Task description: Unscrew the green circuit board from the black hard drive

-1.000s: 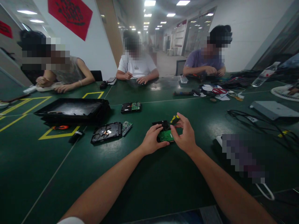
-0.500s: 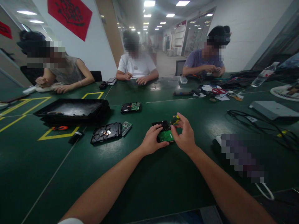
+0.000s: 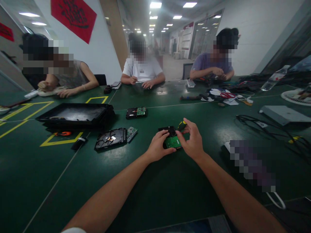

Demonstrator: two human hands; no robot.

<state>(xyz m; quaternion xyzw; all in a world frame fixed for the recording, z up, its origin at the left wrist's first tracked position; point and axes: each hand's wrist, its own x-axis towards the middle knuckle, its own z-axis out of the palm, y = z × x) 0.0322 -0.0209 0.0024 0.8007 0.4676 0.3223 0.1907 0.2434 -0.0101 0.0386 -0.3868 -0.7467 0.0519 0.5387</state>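
In front of me on the table lies a hard drive (image 3: 173, 141) with a green circuit board facing up and a black part toward the far side. My left hand (image 3: 158, 146) grips its left side, fingers over the top and thumb along the near edge. My right hand (image 3: 193, 139) is closed around a small screwdriver (image 3: 181, 125) with a green and yellow handle, held over the drive's right side. The screwdriver's tip is hidden by my fingers. Left of my hands rest a second, black hard drive (image 3: 110, 139) and a loose circuit board (image 3: 132, 134).
Another hard drive (image 3: 136, 112) lies farther back. A large black tray-like case (image 3: 73, 113) stands at left. On the right are a blurred-out object (image 3: 252, 165), black cables (image 3: 262, 124), a grey box (image 3: 285, 115) and a bottle (image 3: 275, 77). Three people sit opposite.
My right thumb and the screwdriver handle have shifted very slightly. The left hand and the hard drive stay in place.
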